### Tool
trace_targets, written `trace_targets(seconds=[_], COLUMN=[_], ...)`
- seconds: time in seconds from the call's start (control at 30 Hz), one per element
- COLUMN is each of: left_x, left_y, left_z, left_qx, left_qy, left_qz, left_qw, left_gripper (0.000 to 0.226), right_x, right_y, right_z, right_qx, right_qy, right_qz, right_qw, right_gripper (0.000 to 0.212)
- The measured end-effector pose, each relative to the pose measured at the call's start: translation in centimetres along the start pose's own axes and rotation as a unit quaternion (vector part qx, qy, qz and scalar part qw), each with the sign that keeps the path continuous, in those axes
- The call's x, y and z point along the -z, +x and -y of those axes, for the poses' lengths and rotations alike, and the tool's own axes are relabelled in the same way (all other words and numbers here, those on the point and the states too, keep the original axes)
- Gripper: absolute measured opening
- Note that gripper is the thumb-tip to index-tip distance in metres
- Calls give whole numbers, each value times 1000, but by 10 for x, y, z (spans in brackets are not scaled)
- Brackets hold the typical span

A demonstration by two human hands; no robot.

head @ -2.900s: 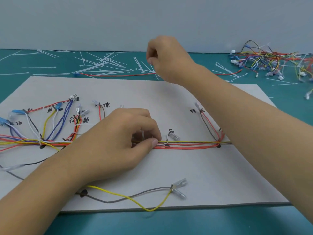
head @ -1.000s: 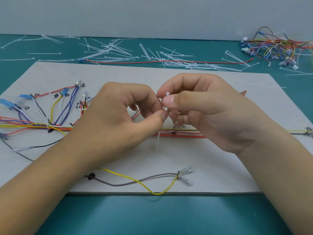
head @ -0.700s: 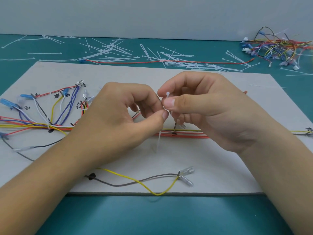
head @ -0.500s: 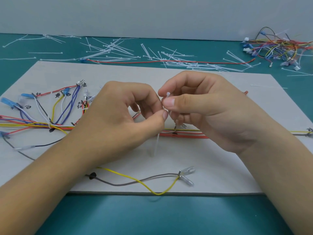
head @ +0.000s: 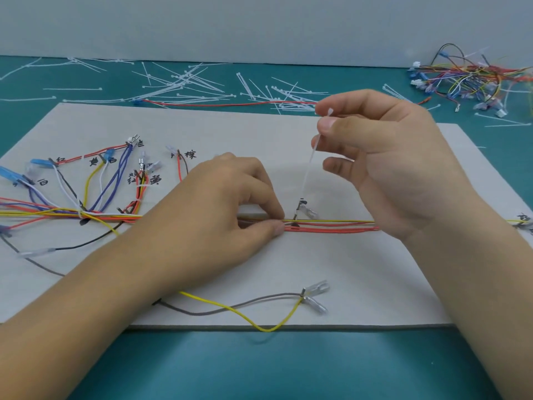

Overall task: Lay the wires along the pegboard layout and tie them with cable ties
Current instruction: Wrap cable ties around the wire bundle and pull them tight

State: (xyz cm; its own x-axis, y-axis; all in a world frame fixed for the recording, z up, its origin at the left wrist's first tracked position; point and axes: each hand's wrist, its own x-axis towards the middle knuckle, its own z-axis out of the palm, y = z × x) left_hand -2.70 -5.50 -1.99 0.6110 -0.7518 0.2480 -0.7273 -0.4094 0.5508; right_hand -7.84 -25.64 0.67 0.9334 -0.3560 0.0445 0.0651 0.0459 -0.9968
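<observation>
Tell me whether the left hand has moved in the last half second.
Yes. The left hand has dropped toward the board, onto the red wire bundle.

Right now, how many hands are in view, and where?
2. The left hand pinches the wire bundle down on the board. The right hand pinches a white cable tie, held upright just above the bundle.

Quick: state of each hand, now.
Left hand: closed, pinching the wire bundle.
Right hand: closed, pinching a white cable tie.
</observation>
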Motion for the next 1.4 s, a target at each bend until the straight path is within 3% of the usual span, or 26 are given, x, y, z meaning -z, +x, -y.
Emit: trace_targets(seconds=[0.23,0.8,1.03,1.17,1.27,1.4], left_x=[1,-4,-6,-4,-3,-2], left_y=[2,6,3,2,2,3], left_z=[-1,-5,-1,-3,-6,-8], left_qx=[-16,-8,-9,2,1,1], left_qy=[6,118,74,35,25,33], left_qz=[14,56,10,-19,-18,-2], left_qw=[1000,991,997,999,1000,999], left_gripper=[5,20,4,11,2,7], right_x=[-3,-17,-19,-19,-17,-15], right_y=[-1,0,1,1,1,2], right_z=[-3,-17,-22,-21,-19,-19], right_qx=[46,113,103,100,98,94], right_qy=[-54,-188,-229,-244,-251,-264], right_qz=[-19,30,64,70,62,53], right_qw=[997,975,966,962,961,958], right_gripper=[15,21,25,24,24,22])
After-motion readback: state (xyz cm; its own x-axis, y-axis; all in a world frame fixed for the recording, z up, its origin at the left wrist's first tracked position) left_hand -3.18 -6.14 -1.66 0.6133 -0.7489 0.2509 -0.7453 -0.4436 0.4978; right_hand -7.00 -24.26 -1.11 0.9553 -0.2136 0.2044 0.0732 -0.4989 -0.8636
